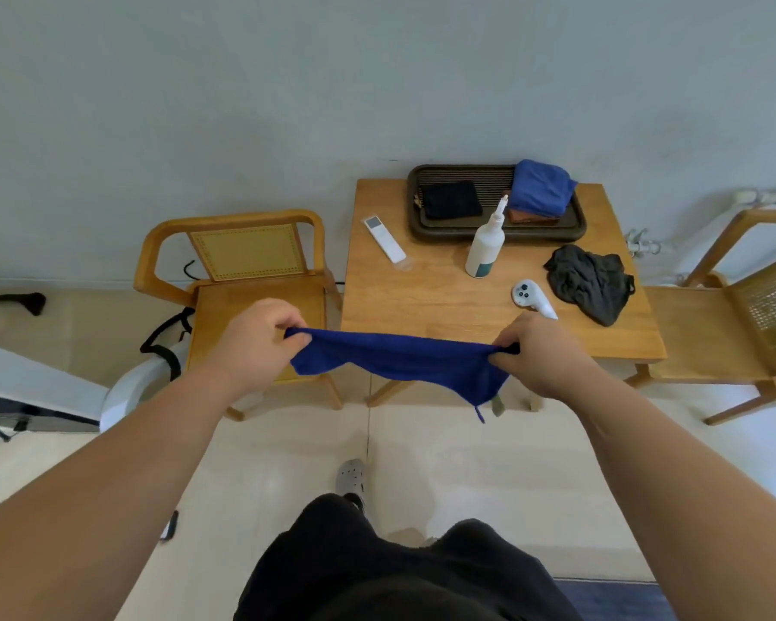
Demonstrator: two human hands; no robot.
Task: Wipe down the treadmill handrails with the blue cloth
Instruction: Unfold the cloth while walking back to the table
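The blue cloth (pixel 402 358) is stretched out in the air between both hands, in front of the wooden table's near edge. My left hand (pixel 261 338) pinches its left corner. Its right corner is gripped by my right hand (pixel 540 354). The cloth sags in the middle, and a corner with a loose thread hangs down at the lower right. At the far left a white curved part (pixel 128 387) and a grey sloped panel (pixel 32 380) show, possibly the treadmill; no handrail is clearly visible.
The wooden table (pixel 422 302) holds a spray bottle (pixel 484 246), a white remote (pixel 384 238), a white controller (pixel 532 298), a dark crumpled cloth (pixel 590 280) and a dark tray (pixel 467 233) with folded cloths. Wooden chairs stand at left (pixel 243 262) and right (pixel 735 324).
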